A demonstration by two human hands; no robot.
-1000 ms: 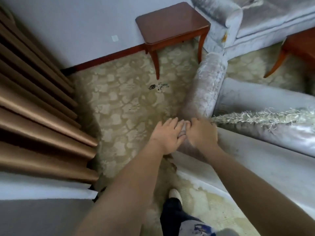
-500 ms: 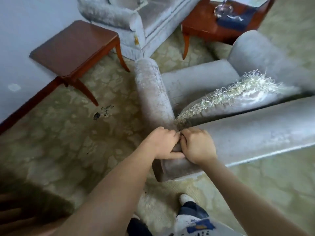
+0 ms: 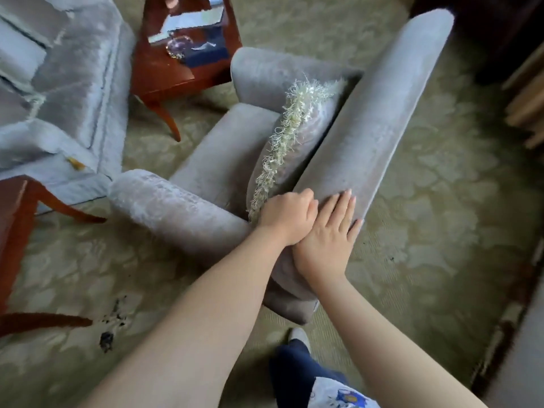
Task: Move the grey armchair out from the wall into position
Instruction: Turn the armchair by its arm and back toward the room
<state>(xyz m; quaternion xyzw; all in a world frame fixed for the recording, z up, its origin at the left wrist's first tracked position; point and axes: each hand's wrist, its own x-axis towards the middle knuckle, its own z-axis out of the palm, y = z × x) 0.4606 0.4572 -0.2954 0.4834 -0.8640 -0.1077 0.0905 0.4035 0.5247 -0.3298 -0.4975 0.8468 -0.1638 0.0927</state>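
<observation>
Armchair (image 3: 368,128): out on carpet (image 3: 426,201), angled, near sofa (image 3: 59,83) and table (image 3: 164,72). Left grip (image 3: 287,216) curled over back's top edge; right grip (image 3: 326,234) flat, fingers straight, pressing. Looks mostly moved; final squaring probably left.

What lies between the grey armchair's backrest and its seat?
In the head view, a fringed cushion stands on edge there, leaning against the backrest above the seat.
</observation>
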